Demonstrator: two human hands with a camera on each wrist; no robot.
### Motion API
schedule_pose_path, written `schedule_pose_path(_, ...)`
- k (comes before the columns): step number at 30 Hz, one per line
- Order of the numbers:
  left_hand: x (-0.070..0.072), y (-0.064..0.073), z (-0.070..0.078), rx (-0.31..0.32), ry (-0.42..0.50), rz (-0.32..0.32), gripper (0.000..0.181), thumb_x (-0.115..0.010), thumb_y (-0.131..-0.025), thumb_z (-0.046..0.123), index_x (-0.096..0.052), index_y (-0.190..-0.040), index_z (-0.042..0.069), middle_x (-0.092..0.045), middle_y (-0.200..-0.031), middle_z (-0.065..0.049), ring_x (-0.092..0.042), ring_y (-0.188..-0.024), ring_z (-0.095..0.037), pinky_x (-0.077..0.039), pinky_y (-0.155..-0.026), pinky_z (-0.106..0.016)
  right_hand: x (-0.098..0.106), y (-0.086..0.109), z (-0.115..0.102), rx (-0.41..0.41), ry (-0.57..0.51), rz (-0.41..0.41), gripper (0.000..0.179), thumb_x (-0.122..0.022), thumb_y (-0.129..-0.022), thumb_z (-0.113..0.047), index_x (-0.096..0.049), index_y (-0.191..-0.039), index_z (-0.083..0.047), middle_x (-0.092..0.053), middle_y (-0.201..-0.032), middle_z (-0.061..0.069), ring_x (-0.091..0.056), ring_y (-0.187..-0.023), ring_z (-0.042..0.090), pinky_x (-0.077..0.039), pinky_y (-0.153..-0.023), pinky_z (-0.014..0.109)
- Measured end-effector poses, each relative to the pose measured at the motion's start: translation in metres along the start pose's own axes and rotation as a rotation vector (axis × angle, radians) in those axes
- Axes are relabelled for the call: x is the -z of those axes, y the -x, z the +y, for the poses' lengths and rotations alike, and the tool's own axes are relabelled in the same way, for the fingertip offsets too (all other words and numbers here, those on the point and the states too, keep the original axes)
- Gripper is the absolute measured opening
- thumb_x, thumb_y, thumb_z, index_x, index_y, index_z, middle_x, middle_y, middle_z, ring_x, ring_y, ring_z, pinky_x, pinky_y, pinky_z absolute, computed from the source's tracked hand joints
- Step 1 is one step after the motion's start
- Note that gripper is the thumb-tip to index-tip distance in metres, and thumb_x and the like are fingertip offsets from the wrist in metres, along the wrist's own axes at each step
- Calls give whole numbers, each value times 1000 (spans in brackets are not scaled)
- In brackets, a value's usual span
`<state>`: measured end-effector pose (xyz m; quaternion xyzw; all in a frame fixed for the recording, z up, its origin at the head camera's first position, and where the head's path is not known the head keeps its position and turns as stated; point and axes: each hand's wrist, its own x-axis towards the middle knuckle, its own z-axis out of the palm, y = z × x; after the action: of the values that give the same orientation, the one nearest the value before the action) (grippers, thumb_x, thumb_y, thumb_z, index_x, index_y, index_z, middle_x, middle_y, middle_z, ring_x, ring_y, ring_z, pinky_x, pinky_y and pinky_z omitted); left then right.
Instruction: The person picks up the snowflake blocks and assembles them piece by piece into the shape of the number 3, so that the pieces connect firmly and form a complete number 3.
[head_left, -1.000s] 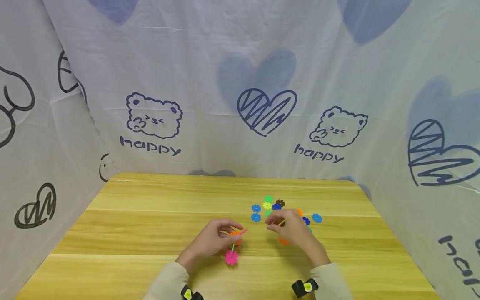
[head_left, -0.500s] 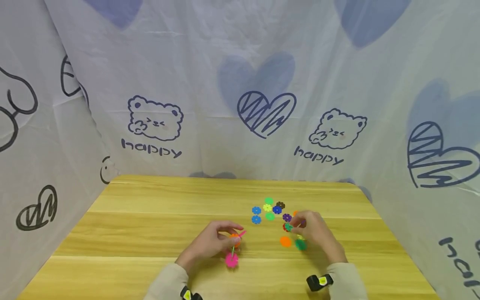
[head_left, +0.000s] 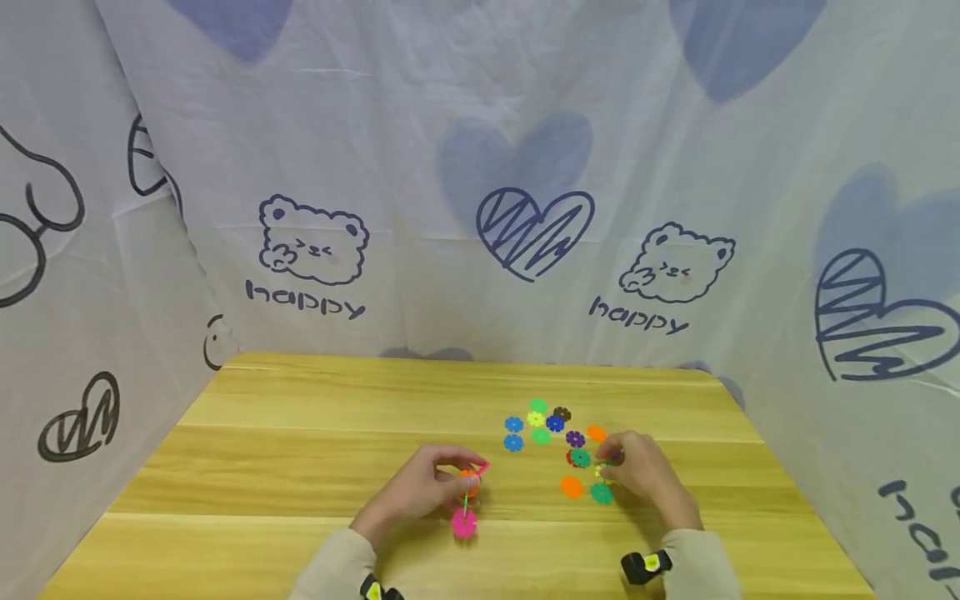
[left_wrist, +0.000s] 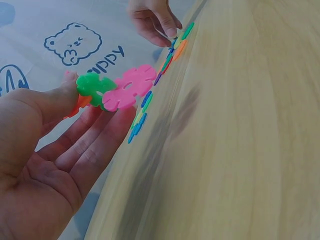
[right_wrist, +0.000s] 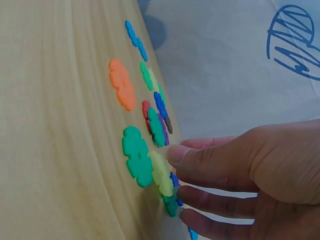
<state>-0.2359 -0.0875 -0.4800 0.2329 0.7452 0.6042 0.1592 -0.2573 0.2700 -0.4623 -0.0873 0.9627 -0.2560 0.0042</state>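
Observation:
My left hand pinches a chain of joined snowflake discs between thumb and fingers. An orange disc sits at the fingertips, and a pink disc hangs below, linked through a green disc seen nearly edge-on from the head. Another pink disc sticks out past the fingertips. My right hand reaches low over the loose discs, with its fingers loosely bent. Its fingertips are right by a yellow disc and a blue disc, partly hidden behind the fingers. No disc shows between thumb and fingers.
Loose discs lie on the wooden table, right of centre: light blue discs, a brown disc, a purple disc, a teal disc and an orange disc. A printed cloth hangs behind.
My right hand has moved right, from above the table's middle to the cluster of discs at the right. My left hand stays in place, still holding the joined discs.

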Motion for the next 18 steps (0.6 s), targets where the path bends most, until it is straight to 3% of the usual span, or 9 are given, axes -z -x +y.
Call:
schedule_pose_path(5, 0, 1, 1, 0, 12, -6, 36, -69, -100, 13, -65, -131, -4, -65, -121, -30, -77, -87, -39, -65, -70, -39, -2, 0, 3, 4, 20, -11, 16, -84, -80, -1, -78, -93, -6, -77, -94, 5, -66, -82, 17, -59, -76, 39)
schedule_pose_path(13, 1, 0, 0, 13, -10, -10, 36, -68, -100, 16, -66, -132, -2, -65, -123, -28, -77, -79, -22, -65, -70, -37, -4, 0, 6, -5, 26, -20, 20, -86, -76, 1, -78, -92, -7, -76, -91, 4, -62, -80, 16, -57, -76, 38)
schedule_pose_path(18, 1, 0, 0, 12, -6, -16, 35, -68, -101, 15, -66, -132, -1, -65, -122, -27, -77, -81, -24, -64, -70, -36, -3, 0, 6, 13, 24, -24, 19, -86, -76, 1, -79, -91, -8, -72, -85, 2, -58, -78, 15, -52, -73, 34)
